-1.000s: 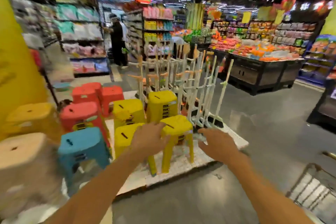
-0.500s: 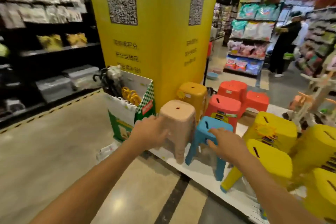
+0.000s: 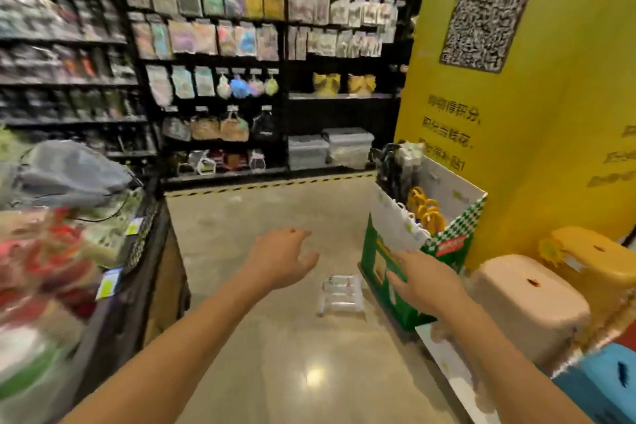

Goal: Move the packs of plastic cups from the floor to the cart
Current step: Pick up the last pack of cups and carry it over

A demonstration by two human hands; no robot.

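Stools have slid to 4 o'clock; both hands, left hand point(image 3: 280, 260) and right hand point(image 3: 425, 282), spread empty above floor pack of cups point(image 3: 341, 294) at 12 o'clock

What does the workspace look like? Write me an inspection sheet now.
Surface: glossy beige floor, bare in the aisle.
Job's things: one clear pack of plastic cups lying on the floor beside the green display box; cart not in view.
Clutter: stools at right.
Hands: left hand and right hand open, empty, above the floor.
Cables: nothing seen.
Surroundings: store shelves, yellow pillar.
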